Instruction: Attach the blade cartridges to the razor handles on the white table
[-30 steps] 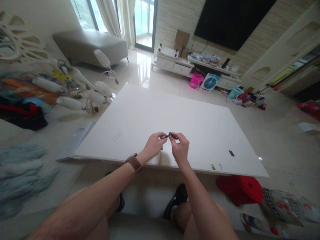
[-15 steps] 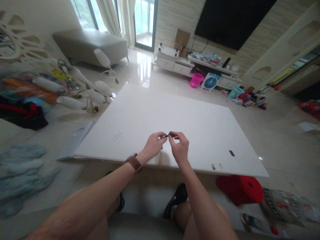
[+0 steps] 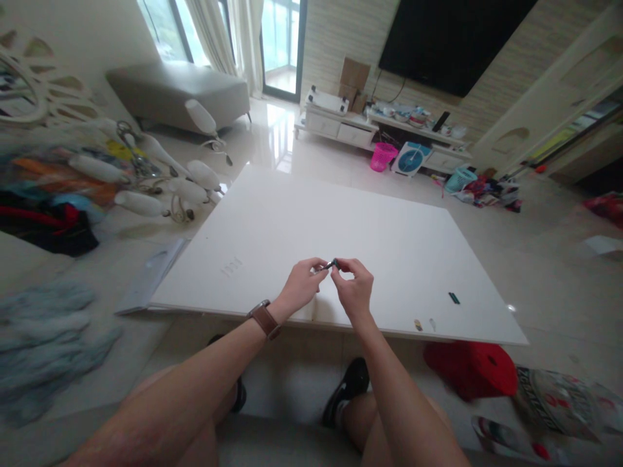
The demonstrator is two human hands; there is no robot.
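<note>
Over the near half of the white board (image 3: 311,214), my two hands meet at the fingertips. My left hand (image 3: 305,282), with a brown-strapped watch on its wrist, pinches a small slim dark piece (image 3: 329,265). Its far end reaches the fingertips of my right hand (image 3: 355,285), which pinch a tiny dark green piece (image 3: 335,263). Whether the two pieces are joined is too small to tell. Dark green strips (image 3: 453,298) lie to the right, with a small brownish piece (image 3: 418,325) and a small clear piece (image 3: 432,324) near the front edge.
Several small clear strips (image 3: 232,266) lie on the board's left. A white multi-arm lamp (image 3: 185,189) stands beyond its left edge. A red stool (image 3: 471,371) and a printed bag (image 3: 559,399) sit below the right front corner. A pink basket (image 3: 383,157) is at the back.
The whole view has shifted slightly. Both hands keep their pinch, and the right hand sits a little farther right, with slightly more of the slim piece showing between the fingertips.
</note>
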